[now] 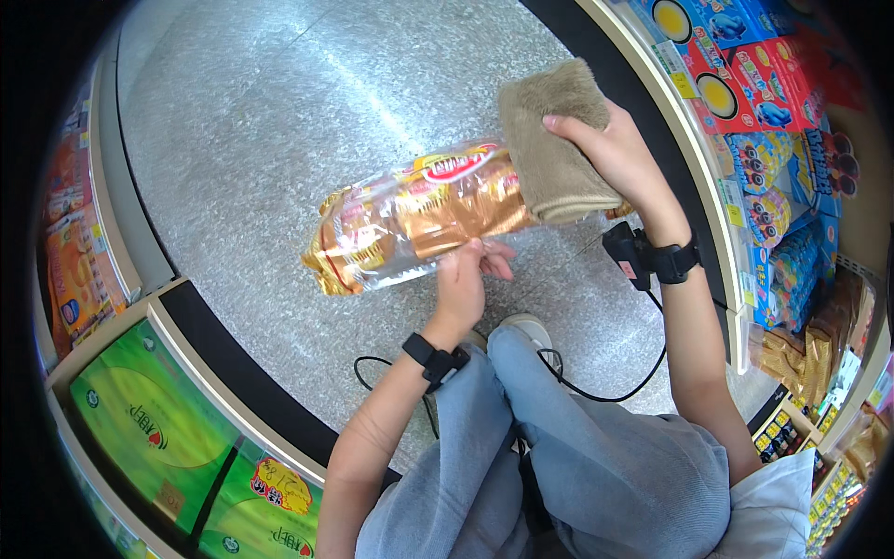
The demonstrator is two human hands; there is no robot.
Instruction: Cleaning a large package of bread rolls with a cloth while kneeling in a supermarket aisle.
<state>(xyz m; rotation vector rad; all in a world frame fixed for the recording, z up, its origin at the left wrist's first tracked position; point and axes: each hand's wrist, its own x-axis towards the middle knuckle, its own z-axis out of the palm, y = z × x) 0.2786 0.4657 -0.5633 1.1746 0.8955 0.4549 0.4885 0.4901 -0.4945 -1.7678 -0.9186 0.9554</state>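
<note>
A long transparent plastic package [433,202] with gold and copper-coloured wrapping inside lies across both hands, above the floor. My left hand [464,283] holds its lower edge near the middle, thumb against the film and fingers beneath. A folded beige-brown plush cloth [552,147] covers the package's right part. My right hand [604,150] is closed on that cloth, thumb on top, pressing it against the package; its other fingers are hidden behind the cloth. Each wrist wears a black strap with a small device.
Curved store shelves [705,161] with blue and red packs run along the right. Green boxes [154,419] fill a low shelf at lower left, with orange packs [80,272] above. Black cables [614,398] hang near my knees over the speckled floor [265,126].
</note>
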